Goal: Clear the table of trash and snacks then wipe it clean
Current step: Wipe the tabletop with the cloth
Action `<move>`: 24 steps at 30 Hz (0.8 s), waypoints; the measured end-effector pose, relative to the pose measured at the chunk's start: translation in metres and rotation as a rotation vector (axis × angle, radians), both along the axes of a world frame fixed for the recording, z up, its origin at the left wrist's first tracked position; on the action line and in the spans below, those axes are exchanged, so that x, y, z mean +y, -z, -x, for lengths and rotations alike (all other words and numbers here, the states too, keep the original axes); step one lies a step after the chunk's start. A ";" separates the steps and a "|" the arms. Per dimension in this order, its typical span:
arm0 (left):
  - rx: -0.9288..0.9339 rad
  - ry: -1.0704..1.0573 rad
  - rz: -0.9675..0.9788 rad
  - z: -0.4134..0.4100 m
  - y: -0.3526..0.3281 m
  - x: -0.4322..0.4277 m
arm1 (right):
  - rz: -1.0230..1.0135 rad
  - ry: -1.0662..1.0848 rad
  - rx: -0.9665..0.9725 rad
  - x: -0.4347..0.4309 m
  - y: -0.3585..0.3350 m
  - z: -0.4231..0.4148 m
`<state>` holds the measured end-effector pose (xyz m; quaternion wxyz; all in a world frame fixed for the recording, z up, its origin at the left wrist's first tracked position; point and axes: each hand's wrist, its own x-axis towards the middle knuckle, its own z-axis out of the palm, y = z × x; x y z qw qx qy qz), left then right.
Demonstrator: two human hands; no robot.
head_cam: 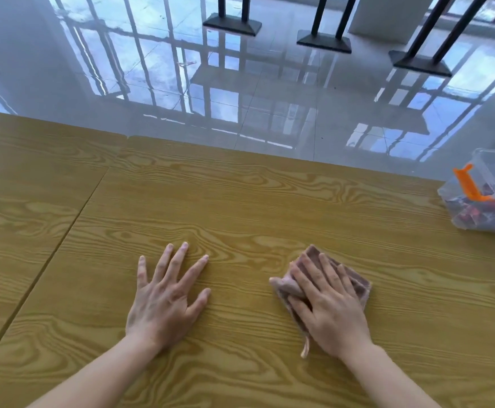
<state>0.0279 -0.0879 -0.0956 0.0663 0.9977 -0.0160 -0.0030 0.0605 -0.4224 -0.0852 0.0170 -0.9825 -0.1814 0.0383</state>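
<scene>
My right hand point(327, 307) lies flat on a folded pinkish-brown cloth point(358, 285) and presses it onto the wooden table point(240, 207). The cloth's corners stick out past my fingers, and a small loop hangs out near my wrist. My left hand point(164, 295) rests palm down on the bare wood to the left, fingers spread, holding nothing. A clear plastic box point(487, 189) with an orange clip stands at the table's right edge; red snack wrappers show through its wall.
A seam point(64, 234) runs diagonally where a second table panel adjoins on the left. Beyond the far table edge is a glossy tiled floor point(240, 83). Black table bases point(231, 23) stand on it at the top.
</scene>
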 end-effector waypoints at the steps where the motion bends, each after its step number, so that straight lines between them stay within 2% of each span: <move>1: -0.007 0.003 -0.003 0.001 0.001 -0.001 | 0.012 0.128 0.015 -0.002 -0.003 -0.025; 3: -0.015 -0.001 -0.002 0.001 0.002 -0.001 | -0.013 0.388 0.054 0.024 -0.008 -0.077; 5: -0.008 0.002 0.003 0.000 0.001 -0.001 | -0.065 0.486 0.076 0.070 -0.010 -0.109; 7: -0.013 -0.004 0.000 0.000 -0.001 0.001 | -0.087 0.365 0.084 0.116 -0.011 -0.111; 9: 0.003 -0.007 -0.004 0.001 -0.002 0.003 | -0.084 0.125 0.071 0.140 -0.009 -0.081; 11: -0.004 -0.004 0.000 0.003 -0.002 0.004 | -0.077 -0.090 0.055 0.122 -0.003 -0.038; 12: -0.003 -0.001 0.005 0.004 -0.002 0.003 | -0.071 -0.118 0.038 0.097 -0.001 -0.024; 14: -0.004 0.002 0.012 0.002 -0.001 0.003 | -0.025 -0.009 -0.004 0.034 0.001 -0.020; 16: -0.007 0.006 0.003 0.000 0.000 0.003 | 0.028 0.231 0.022 -0.019 -0.005 -0.039; 18: -0.002 0.013 -0.015 0.001 0.001 0.004 | -0.015 0.497 0.079 -0.033 -0.011 -0.058; 20: 0.009 0.016 -0.023 0.003 0.000 0.004 | -0.048 0.596 0.092 -0.007 -0.013 -0.055; 21: 0.012 0.020 -0.022 0.003 0.000 0.004 | -0.043 0.553 0.086 0.006 -0.011 -0.045; 24: 0.002 0.011 -0.008 0.004 0.000 0.005 | -0.018 0.212 0.060 0.010 -0.001 -0.002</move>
